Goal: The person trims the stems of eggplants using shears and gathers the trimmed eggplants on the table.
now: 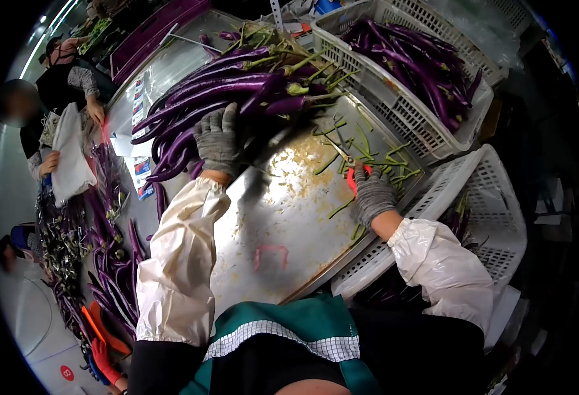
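My right hand (374, 197), in a grey knit glove, is closed around the red handles of a pair of scissors (350, 158). The blades point away from me over cut green stems (395, 161) scattered on the metal tray (250, 230). My left hand (216, 141), gloved the same way, rests with its fingers stretched out against the near side of a heap of long purple eggplants (217, 89). Most of their stem ends point right, toward the scissors' side. The left palm is hidden, and no eggplant shows wrapped in the fingers.
A white crate (385, 99) full of eggplants stands beyond the tray at the right. Another white crate (494, 217) sits beside my right arm. On the left lie more eggplants (115, 289), some bagged. A co-worker's hand (95, 110) is there, and a red-gloved hand (105, 362) at lower left.
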### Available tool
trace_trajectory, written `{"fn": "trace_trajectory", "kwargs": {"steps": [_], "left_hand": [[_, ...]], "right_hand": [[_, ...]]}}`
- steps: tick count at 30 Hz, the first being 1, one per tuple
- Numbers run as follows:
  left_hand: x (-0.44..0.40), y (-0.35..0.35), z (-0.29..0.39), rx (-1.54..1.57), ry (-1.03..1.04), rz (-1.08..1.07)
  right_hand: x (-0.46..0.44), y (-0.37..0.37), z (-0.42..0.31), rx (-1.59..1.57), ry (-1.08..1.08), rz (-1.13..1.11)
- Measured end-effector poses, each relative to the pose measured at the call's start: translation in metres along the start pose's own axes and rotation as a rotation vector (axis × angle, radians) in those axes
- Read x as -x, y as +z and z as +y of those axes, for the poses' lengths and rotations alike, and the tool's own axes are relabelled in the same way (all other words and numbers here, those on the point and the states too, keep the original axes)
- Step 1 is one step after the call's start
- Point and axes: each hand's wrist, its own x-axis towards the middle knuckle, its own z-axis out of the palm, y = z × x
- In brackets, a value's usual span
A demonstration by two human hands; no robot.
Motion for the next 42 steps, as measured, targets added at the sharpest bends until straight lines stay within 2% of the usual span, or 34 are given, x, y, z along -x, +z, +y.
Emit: {"fn": "trace_trajectory", "kwargs": {"steps": [4, 6, 8, 9, 10, 11, 12, 13, 14, 15, 16, 17, 19, 20, 22, 25, 30, 32, 33, 42], "left_hand": [[0.025, -0.011, -0.006, 0.023, 0.052, 0.044], [0.039, -0.023, -0.007, 0.206, 0.044, -0.017], [0.059, -0.034, -0.006, 0.139, 0.001, -0.079], [0.065, -0.046, -0.002, 0.161, -0.014, -0.089], [0.07, -0.057, 0.002, 0.184, -0.034, -0.095], [0.083, -0.059, 0.001, 0.235, -0.083, -0.095], [0.087, -0.073, 0.005, 0.396, -0.213, -0.227], [0.098, -0.077, 0.004, 0.505, -0.293, -0.277], [0.107, -0.078, 0.003, 0.613, -0.372, -0.321], [0.121, -0.073, 0.001, 0.767, -0.445, -0.311], [0.13, -0.07, 0.003, 0.818, -0.47, -0.299], [0.13, -0.076, 0.006, 0.79, -0.49, -0.379], [0.128, -0.085, 0.01, 0.703, -0.468, -0.51], [0.126, -0.088, 0.011, 0.648, -0.428, -0.536], [0.123, -0.092, 0.014, 0.653, -0.398, -0.546], [0.115, -0.098, 0.016, 0.656, -0.356, -0.563], [0.105, -0.111, 0.019, 0.566, -0.272, -0.661], [0.102, -0.114, 0.021, 0.571, -0.254, -0.663], [0.102, -0.115, 0.021, 0.575, -0.239, -0.664], [0.099, -0.121, 0.024, 0.601, -0.249, -0.691]], "right_hand": [[-0.007, -0.003, 0.005, -0.027, 0.065, 0.006], [0.004, -0.011, 0.012, -0.059, 0.068, 0.05], [0.018, -0.019, 0.018, -0.094, 0.097, 0.059], [0.028, -0.015, 0.022, -0.112, 0.111, 0.188], [0.036, -0.012, 0.03, -0.105, 0.121, 0.188], [0.045, -0.009, 0.04, -0.262, 0.076, 0.197], [0.055, -0.008, 0.045, -0.414, 0.025, 0.2], [0.068, -0.016, 0.045, -0.611, 0.071, 0.111], [0.078, -0.009, 0.045, -0.592, 0.067, 0.107], [0.091, 0.001, 0.046, -1.043, -0.019, -0.066], [0.102, 0.01, 0.041, -1.239, -0.104, -0.153], [0.113, 0.019, 0.037, -1.433, -0.175, -0.262], [0.122, 0.052, 0.023, -1.209, -0.362, -0.203], [0.14, 0.023, 0.002, -0.95, -0.337, -0.139], [0.138, 0.045, -0.003, -0.726, -0.428, 0.063], [0.133, 0.046, -0.004, -0.732, -0.347, 0.046], [0.123, 0.044, -0.002, -0.746, -0.346, 0.094], [0.12, 0.04, -0.003, -0.842, -0.305, 0.035], [0.118, 0.046, -0.002, -0.803, -0.353, 0.134], [0.112, 0.053, -0.006, -0.791, -0.38, 0.202]]}}
